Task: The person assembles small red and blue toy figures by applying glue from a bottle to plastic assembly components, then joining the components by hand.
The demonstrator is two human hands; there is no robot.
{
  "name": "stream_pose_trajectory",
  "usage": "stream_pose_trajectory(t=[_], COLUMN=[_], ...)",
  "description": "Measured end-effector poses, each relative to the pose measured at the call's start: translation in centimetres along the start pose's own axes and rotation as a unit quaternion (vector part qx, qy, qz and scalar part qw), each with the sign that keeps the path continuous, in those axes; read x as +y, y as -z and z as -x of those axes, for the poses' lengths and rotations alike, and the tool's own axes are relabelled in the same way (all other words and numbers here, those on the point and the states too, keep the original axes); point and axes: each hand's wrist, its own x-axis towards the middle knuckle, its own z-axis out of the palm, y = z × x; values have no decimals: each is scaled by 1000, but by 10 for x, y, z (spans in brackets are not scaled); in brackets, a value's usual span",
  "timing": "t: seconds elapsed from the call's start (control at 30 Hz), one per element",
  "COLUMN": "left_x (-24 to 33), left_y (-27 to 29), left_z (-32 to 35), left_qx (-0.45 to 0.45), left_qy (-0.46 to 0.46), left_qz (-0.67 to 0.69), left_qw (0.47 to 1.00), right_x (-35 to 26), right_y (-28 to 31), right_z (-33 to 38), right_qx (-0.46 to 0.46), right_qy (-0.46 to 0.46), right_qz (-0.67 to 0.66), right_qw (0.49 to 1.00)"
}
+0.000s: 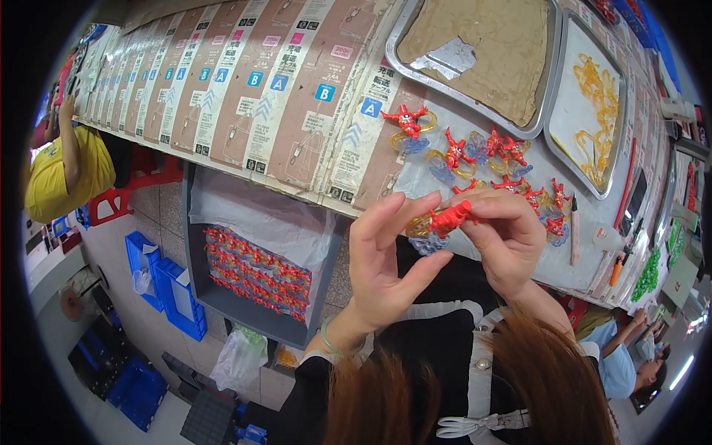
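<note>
Held up between left hand point(386, 274) and right hand point(513, 241), by the near edge of the table point(552, 271): a red figure point(450, 217) with a clear yellow part point(419, 225) and a clear blue base point(429, 245). On the right, thumb and fingers point(489, 204) drawn together in a pinch on the red upper end. On the left, thumb and fingers well parted around the yellow and blue side; cannot tell how firmly pressed, with contact partly hidden.

Likely light, judging by the glossy, toy-like look; probably stiff plastic, smooth enough to slip a little. Likely most fragile at thin limbs and at joins with the clear parts, so best taken by the thick red body, with a second, gentle hold under the blue base; better not twisted by the yellow part.

Beyond the hands, on the table: more red figures point(456, 150) with similar clear parts. Farther, a metal tray point(454, 59) with a brown sheet point(504, 44); right of it, a second tray point(569, 104) with yellow loops point(597, 89). Low on the left, a grey bin point(259, 324) with rows of red pieces point(259, 271)
</note>
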Motion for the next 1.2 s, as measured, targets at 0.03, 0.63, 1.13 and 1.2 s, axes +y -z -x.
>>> stream_pose_trajectory(t=[0.03,0.63,1.13,1.2], left_x=[2,-21,12,13], left_y=[0,17,-2,-4], left_z=[0,-77,-38,-35], left_qx=[23,-84,-155,-155], left_qy=[43,6,-249,-246], left_qz=[30,-497,-378,-375], left_qw=[998,863,878,880], right_x=[-1,-9,-27,-28], right_y=[-2,20,19,18], right_z=[-2,1,-1,0], right_qx=[-2,92,112,116], right_qy=[1,-169,-98,-84], right_qz=[-1,37,140,133], right_qw=[1000,981,979,981])
